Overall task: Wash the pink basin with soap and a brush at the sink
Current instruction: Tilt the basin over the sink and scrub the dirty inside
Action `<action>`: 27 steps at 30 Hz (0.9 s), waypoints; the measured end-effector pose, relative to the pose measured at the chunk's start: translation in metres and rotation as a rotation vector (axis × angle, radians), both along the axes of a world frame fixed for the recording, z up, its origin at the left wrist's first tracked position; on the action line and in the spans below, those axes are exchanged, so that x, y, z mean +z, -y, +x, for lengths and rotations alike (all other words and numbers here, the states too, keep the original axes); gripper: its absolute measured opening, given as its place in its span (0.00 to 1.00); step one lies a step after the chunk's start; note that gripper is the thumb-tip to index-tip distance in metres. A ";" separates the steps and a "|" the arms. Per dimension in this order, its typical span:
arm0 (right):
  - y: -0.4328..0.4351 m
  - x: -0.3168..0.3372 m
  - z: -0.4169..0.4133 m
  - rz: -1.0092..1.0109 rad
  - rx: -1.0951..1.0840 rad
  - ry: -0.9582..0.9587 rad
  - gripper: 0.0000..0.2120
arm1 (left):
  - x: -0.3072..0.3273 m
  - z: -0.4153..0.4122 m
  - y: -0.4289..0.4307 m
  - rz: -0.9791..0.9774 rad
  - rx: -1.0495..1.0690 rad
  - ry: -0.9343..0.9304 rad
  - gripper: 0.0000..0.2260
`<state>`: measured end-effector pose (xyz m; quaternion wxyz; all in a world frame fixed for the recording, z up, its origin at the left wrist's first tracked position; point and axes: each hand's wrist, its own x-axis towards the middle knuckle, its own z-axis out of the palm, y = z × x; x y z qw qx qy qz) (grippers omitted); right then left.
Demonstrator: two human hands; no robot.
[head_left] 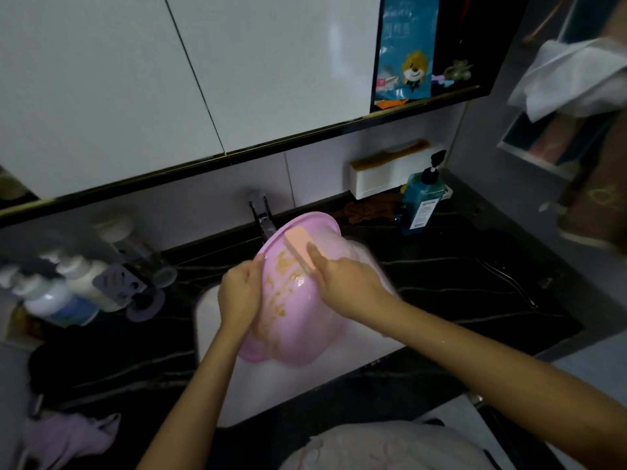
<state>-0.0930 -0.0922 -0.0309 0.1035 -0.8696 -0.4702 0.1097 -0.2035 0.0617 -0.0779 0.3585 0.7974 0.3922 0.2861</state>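
Gripping the left rim of the pink basin [298,334], the left hand [239,293] curls its fingers over the edge and holds the basin tilted over the white sink [305,388], just in front of the faucet [263,218]. The right hand [346,283] clasps the peach brush [300,247], forefinger laid along it, pressing it on the far inner wall above yellowish smears [285,266]. With only one rim held, a hard stroke could likely twist the basin loose or knock it against the faucet.

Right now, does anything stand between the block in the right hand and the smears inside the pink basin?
Nothing visible does. The right hand holds the block against the pink basin, just above the yellowish smears; the left hand grips the rim beside them.
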 end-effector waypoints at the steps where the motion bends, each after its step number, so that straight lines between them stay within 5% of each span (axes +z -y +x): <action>1: 0.005 -0.002 0.014 -0.025 -0.010 -0.010 0.26 | 0.001 0.001 -0.001 -0.009 -0.019 0.004 0.22; 5: 0.002 0.001 0.064 -0.020 -0.304 -0.136 0.22 | 0.004 0.011 0.001 0.002 -0.112 0.008 0.22; 10: 0.024 -0.004 0.015 0.138 0.091 -0.094 0.24 | 0.008 0.015 0.001 0.035 -0.124 -0.045 0.22; 14: 0.022 -0.007 0.064 0.104 -0.189 -0.099 0.23 | 0.011 0.019 0.004 0.036 -0.130 -0.057 0.22; 19: 0.029 -0.025 0.001 0.191 0.205 -0.060 0.25 | 0.011 0.018 -0.005 0.041 -0.104 -0.091 0.23; 24: 0.029 -0.027 0.055 0.239 -0.179 -0.097 0.24 | 0.013 0.019 -0.003 0.015 -0.092 -0.086 0.22; 27: 0.025 -0.045 0.014 0.343 -0.014 -0.124 0.25 | 0.012 0.020 -0.007 0.001 -0.091 -0.086 0.23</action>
